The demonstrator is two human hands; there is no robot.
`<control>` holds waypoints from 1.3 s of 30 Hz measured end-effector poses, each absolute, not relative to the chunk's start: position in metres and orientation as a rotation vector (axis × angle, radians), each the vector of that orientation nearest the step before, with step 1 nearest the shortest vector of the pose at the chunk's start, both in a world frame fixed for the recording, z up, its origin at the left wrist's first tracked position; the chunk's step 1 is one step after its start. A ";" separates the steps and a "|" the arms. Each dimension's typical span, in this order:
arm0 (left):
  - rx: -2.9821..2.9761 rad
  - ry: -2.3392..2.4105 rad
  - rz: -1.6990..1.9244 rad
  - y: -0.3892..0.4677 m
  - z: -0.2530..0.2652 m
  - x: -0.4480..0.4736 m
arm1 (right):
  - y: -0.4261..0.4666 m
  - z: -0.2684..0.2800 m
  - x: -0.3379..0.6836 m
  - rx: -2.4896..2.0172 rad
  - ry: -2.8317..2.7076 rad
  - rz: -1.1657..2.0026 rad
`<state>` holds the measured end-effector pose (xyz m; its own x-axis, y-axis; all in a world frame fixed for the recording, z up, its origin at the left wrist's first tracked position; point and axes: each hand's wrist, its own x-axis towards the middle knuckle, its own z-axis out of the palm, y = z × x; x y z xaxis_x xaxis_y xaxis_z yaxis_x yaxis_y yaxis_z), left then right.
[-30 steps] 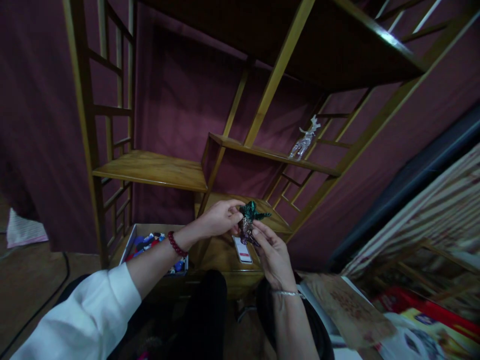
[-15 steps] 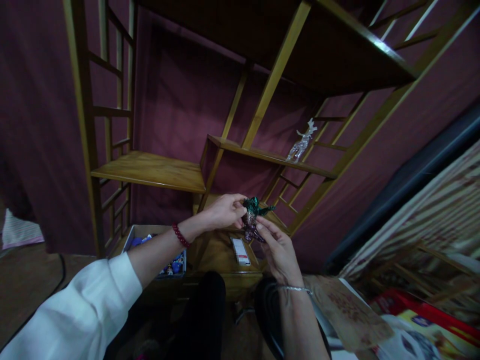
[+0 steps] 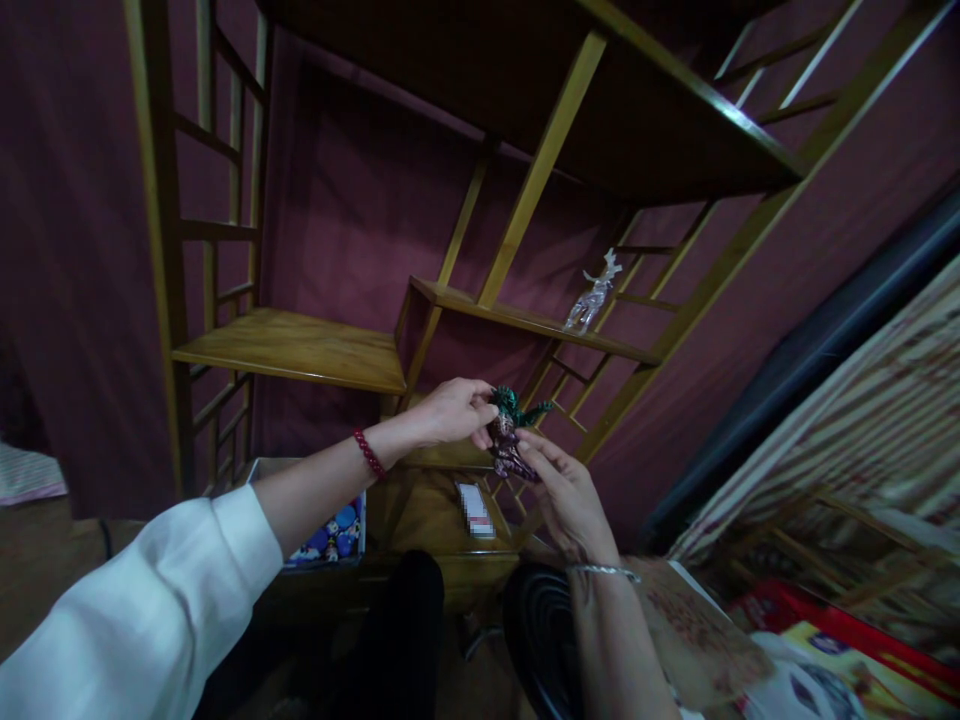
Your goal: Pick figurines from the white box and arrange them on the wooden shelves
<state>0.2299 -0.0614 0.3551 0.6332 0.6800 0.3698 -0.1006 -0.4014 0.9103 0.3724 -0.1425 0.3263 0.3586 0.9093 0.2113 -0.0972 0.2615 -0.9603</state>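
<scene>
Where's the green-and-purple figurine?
Head view, just below and right of center: figurine held between left hand and right hand, above the phone in frame.

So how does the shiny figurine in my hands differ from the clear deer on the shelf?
The shiny figurine is green and purplish; the clear deer looks pale and see-through. The left hand and right hand hold the shiny figurine, while the clear deer stands on the shelf. Both catch light.

Dim, stretched edges, seemingly soft focus
</scene>
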 end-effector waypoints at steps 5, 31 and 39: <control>1.800 0.449 0.899 -0.056 0.363 0.236 | -0.141 0.333 0.380 -1.100 -0.986 0.836; 1.776 0.179 0.744 -0.063 0.389 0.244 | -0.130 0.339 0.418 -1.089 -1.050 0.491; 1.787 0.107 0.684 -0.055 0.392 0.241 | -0.132 0.347 0.416 -1.083 -1.079 0.346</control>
<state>0.2405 -0.0555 0.3923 0.8250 0.4057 0.3933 -0.2665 -0.3344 0.9040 0.4163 -0.1321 0.3465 0.4792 0.6947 0.5365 0.2538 0.4754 -0.8423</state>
